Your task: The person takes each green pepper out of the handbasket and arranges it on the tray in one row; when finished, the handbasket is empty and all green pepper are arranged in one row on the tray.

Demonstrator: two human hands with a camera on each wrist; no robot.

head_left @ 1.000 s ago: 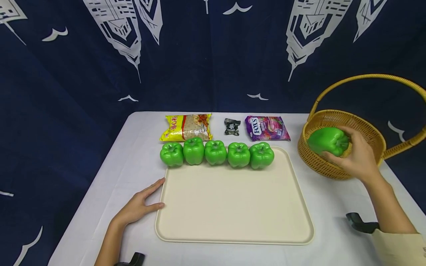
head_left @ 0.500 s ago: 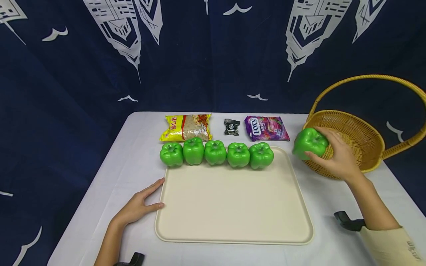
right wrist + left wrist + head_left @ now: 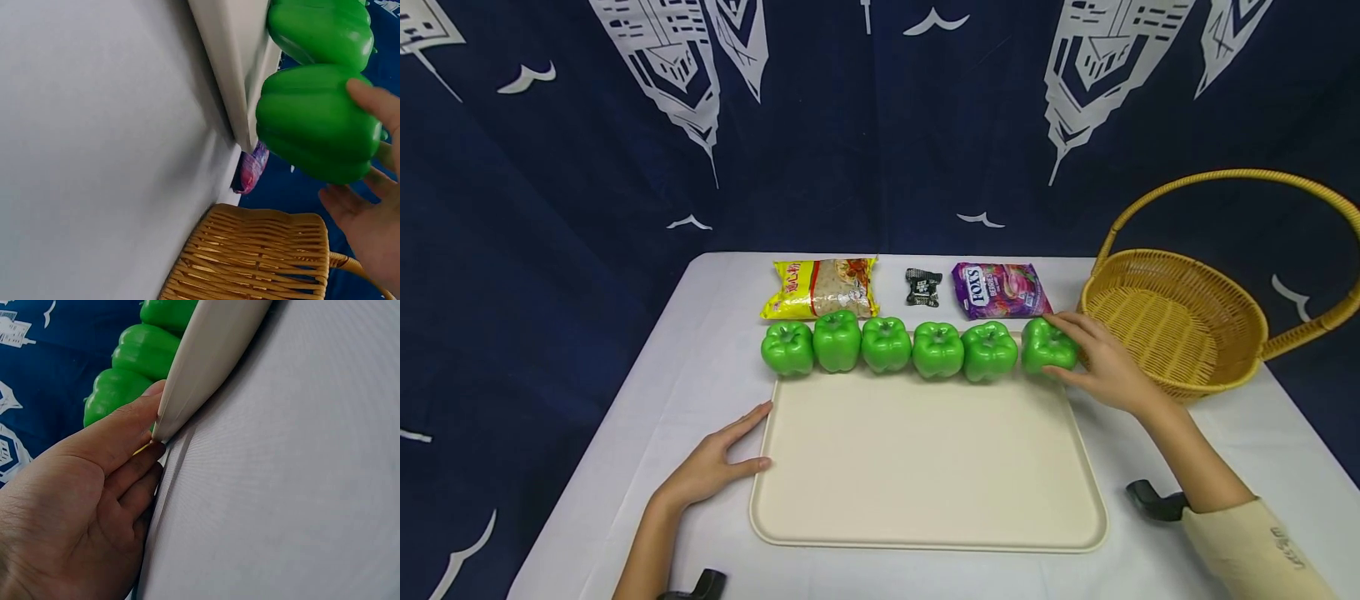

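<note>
A green bell pepper [image 3: 1043,346] sits at the back right corner of the cream tray [image 3: 925,467]. My right hand [image 3: 1105,367] holds it from the right, with the thumb on the near side and fingers on the far side. In the right wrist view, the thumb and fingers lie around that pepper [image 3: 315,125]. Several more green peppers [image 3: 886,343] stand in a row along the tray's back edge, left of it. My left hand [image 3: 711,467] rests at the tray's left edge, fingers extended, thumb touching the rim [image 3: 187,375].
Behind the peppers lie a yellow food packet [image 3: 823,287], a small black packet [image 3: 922,287] and a purple candy bag [image 3: 1002,290]. A wicker basket [image 3: 1180,321] with a tall handle stands at the right. A white cloth covers the table [image 3: 647,400]; a dark blue curtain hangs behind.
My right hand has carried the pepper left, out of the basket and over to the right end of the row at the tray's back corner. My left hand has stayed put.
</note>
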